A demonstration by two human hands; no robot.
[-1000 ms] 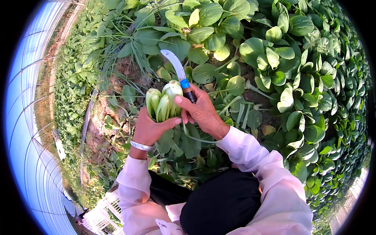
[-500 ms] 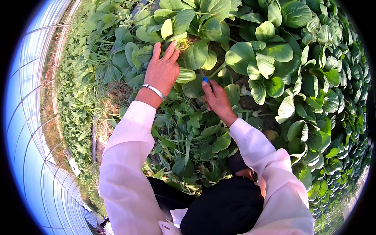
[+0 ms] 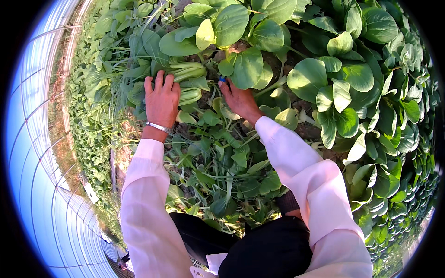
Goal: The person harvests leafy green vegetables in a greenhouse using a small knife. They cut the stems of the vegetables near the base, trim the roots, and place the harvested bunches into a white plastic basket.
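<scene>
My left hand lies with its fingers stretched and slightly apart over the leafy end of cut bok choy; its thumb is hidden. Pale stalk bases of a second bok choy stick out to the right of that hand. Closed round a small knife, my right hand is low among the leaves, just beneath a standing bok choy plant. Only the blue part of the knife shows; leaves and fingers hide the rest.
Dense rows of bok choy grow on the right and at the top. Loose leaves and weeds cover the ground before my knees. On the far left, a greenhouse wall with curved ribs runs along the bed.
My left hand has moved left and down, from the standing plants to the cut bok choy. My right hand has shifted left and slightly up with the knife, whose blade has gone from sight.
</scene>
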